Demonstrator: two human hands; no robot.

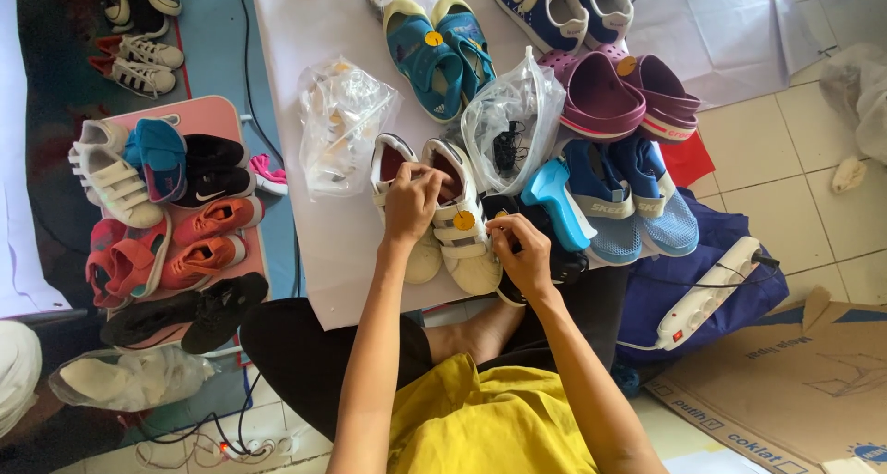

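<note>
Your left hand [413, 201] pinched the white shoes [448, 217] at the frame's middle — toes pointing down toward you. Your right hand [522, 252] was closed on a strap just beside them — both touching.

Beyond the hands lie teal sandals [439, 54] and purple clogs [619, 95]; blue mesh shoes [637, 206] sit just right of them, orange sneakers [208, 238] well left, a white power strip [716, 294] farther right.
</note>
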